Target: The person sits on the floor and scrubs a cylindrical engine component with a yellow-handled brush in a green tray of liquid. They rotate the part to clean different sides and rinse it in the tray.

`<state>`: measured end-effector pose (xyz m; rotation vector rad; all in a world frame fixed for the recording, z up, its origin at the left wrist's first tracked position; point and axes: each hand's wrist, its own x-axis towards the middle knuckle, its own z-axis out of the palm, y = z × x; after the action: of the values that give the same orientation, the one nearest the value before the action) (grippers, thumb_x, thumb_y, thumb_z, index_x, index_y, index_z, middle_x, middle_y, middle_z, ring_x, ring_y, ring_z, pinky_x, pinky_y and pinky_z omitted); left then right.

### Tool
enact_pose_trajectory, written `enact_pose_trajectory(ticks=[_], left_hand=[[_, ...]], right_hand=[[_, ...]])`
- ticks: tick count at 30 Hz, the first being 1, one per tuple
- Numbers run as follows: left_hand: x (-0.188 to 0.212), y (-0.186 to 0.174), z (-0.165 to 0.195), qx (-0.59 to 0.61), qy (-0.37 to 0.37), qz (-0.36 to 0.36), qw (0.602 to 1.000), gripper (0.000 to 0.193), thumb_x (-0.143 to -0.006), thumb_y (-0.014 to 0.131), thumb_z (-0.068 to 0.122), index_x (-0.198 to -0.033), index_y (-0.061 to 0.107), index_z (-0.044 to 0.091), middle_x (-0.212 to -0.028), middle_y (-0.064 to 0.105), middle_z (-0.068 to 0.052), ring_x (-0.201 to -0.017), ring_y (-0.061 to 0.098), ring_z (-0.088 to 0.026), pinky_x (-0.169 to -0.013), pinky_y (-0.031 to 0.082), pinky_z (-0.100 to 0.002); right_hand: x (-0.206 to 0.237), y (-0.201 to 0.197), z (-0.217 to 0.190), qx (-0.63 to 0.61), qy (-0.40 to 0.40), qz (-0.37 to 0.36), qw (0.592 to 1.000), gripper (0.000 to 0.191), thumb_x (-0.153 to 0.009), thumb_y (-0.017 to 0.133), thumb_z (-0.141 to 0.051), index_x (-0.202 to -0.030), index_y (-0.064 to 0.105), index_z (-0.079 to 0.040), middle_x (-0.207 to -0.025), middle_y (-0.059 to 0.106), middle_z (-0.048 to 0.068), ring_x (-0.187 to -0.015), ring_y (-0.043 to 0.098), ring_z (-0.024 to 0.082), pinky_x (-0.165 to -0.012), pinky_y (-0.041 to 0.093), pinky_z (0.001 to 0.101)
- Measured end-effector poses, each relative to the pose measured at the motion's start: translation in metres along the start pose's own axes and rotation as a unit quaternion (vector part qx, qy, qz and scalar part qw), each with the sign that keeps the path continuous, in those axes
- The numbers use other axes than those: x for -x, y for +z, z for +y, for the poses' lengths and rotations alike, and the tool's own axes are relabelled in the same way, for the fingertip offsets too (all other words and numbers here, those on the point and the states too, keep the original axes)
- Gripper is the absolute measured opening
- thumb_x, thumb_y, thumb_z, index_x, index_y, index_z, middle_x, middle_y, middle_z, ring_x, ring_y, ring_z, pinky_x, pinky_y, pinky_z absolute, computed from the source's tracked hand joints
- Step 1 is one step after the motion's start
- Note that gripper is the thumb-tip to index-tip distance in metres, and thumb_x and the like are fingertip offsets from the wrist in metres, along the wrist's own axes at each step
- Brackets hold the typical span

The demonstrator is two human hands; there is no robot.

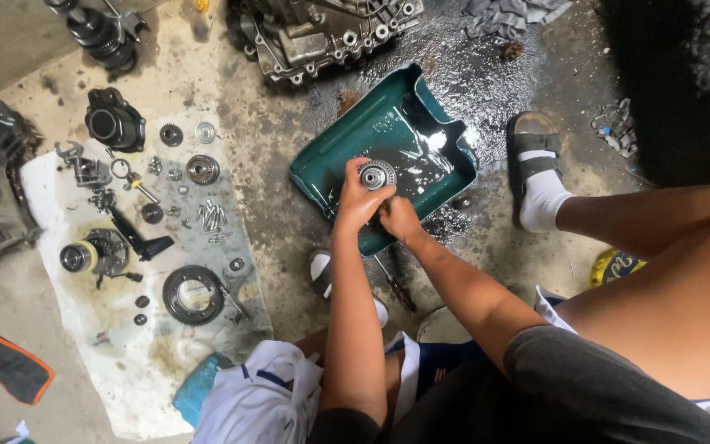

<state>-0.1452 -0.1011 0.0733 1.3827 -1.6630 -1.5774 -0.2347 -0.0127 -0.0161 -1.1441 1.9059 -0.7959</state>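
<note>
On the left, a large toothed gear (192,295) and small bolts (211,215) are laid on a white cloth (125,362). A round bearing (377,175) is gripped by the left hand (358,200) over a green tray (388,123); the right hand (398,218) is closed just beside it, its grasp unclear.

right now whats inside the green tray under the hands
The green tray holds a shallow pool of dark, shiny liquid. The left hand holds a round metal bearing-like part over it, the right hand beside. The tray floor beneath both hands is hidden.
</note>
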Motion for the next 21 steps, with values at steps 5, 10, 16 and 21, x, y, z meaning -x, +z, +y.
enact_pose_trajectory(ticks=[5,10,16,21], left_hand=[[0.003,-0.001,-0.008,0.107,-0.015,-0.042,0.993,0.068,-0.066,0.083,0.009,-0.129,0.057,0.008,-0.113,0.066,-0.014,-0.101,0.067,-0.024,-0.088,0.057,-0.038],[0.005,-0.008,-0.02,0.003,0.063,0.002,0.998,0.076,-0.063,0.091,0.007,-0.131,0.058,0.01,-0.121,0.063,-0.012,-0.112,0.063,-0.023,-0.097,0.051,-0.036],[0.007,-0.012,-0.039,0.087,0.002,-0.024,0.996,0.071,-0.067,0.09,0.011,-0.13,0.058,0.007,-0.117,0.069,-0.012,-0.108,0.067,-0.021,-0.095,0.055,-0.034],[0.013,-0.015,-0.037,0.073,0.027,-0.036,0.996,0.073,-0.065,0.088,0.008,-0.132,0.06,0.008,-0.124,0.068,-0.009,-0.113,0.065,-0.019,-0.094,0.054,-0.032]], right_hand=[[0.01,-0.014,-0.001,-0.121,0.0,-0.013,0.993,0.018,-0.087,0.067,-0.004,-0.102,0.073,0.004,-0.086,0.074,0.021,-0.077,0.071,0.033,-0.072,0.057,0.0414],[0.02,-0.092,0.002,-0.351,0.092,0.017,0.932,0.022,-0.089,0.074,-0.005,-0.11,0.074,0.0,-0.099,0.075,0.006,-0.082,0.073,0.016,-0.069,0.065,0.0352],[0.042,-0.173,-0.065,-0.215,-0.042,0.064,0.974,0.031,-0.094,0.076,-0.012,-0.123,0.071,-0.002,-0.11,0.076,0.006,-0.097,0.07,0.014,-0.085,0.056,0.0265],[0.053,-0.14,-0.092,-0.126,-0.189,0.106,0.968,0.028,-0.097,0.074,-0.01,-0.125,0.073,-0.004,-0.117,0.075,0.01,-0.106,0.069,0.015,-0.093,0.054,0.0269]])
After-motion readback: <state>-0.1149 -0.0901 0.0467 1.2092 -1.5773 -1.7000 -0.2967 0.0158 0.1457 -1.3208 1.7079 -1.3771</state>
